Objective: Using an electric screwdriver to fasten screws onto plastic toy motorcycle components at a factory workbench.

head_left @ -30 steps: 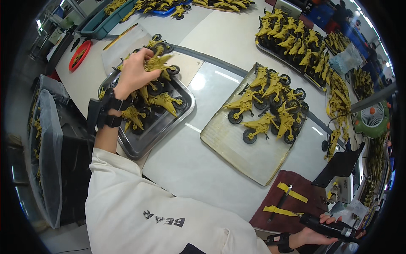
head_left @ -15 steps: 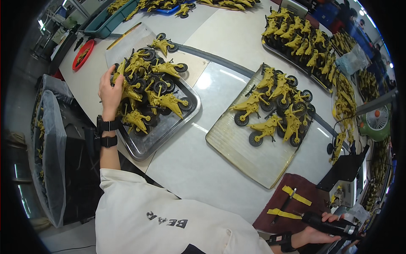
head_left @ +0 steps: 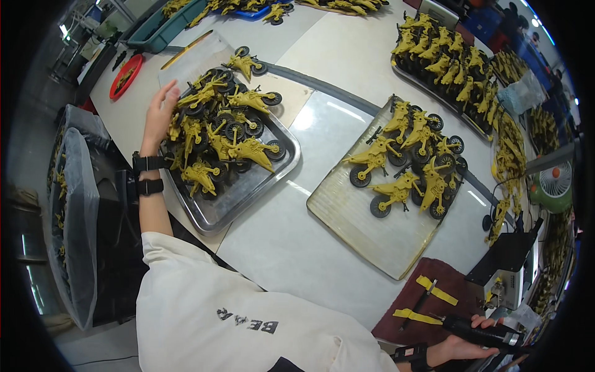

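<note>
Reaching open-fingered into the metal tray [head_left: 248, 204] of yellow toy motorcycles [head_left: 223, 133], the left hand [head_left: 160, 115] is picking one to grasp next, while the right hand [head_left: 462, 344] is gripping a black power screwdriver [head_left: 480, 332].

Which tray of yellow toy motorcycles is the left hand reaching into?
The metal tray at the table's left; the left hand rests on its pile, while the clear tray lies apart.

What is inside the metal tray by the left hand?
The metal tray holds a heap of yellow toy motorcycles; the left hand rests at its far-left edge. Lower pieces and most of the tray floor are covered.
</note>
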Tool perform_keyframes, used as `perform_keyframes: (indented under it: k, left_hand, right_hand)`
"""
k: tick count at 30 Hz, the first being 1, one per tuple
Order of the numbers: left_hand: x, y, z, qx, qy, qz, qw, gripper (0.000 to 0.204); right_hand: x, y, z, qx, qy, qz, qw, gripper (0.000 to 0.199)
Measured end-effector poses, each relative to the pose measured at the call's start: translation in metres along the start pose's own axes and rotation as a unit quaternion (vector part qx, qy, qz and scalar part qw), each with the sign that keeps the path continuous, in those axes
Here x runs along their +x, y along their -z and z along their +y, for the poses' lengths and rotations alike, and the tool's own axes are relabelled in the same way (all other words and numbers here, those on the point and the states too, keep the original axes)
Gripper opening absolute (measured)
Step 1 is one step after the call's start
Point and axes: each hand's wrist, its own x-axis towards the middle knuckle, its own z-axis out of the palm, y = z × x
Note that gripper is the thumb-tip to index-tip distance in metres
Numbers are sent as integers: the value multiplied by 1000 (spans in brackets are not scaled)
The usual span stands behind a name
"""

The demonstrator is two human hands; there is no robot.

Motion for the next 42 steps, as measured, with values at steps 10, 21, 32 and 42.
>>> perform_keyframes:
  k: [10, 21, 32, 42]
  left_hand:
    - [14, -5, -28, 93, 4, -77, 993, 45]
    - [16, 7, -34, 30, -5, 49, 998, 37]
    - [12, 21, -81, 29, 16, 39, 999, 19]
    - [23, 25, -83, -35, 157, -72, 984, 34]
  right_hand:
    - [3, 4, 4, 10, -4, -36, 999, 68]
    - [0, 1, 4, 10, -2, -29, 1000, 65]
    - [-5, -5, 3, 5, -4, -20, 1000, 63]
    - [21, 34, 28, 8, -9, -94, 995, 64]
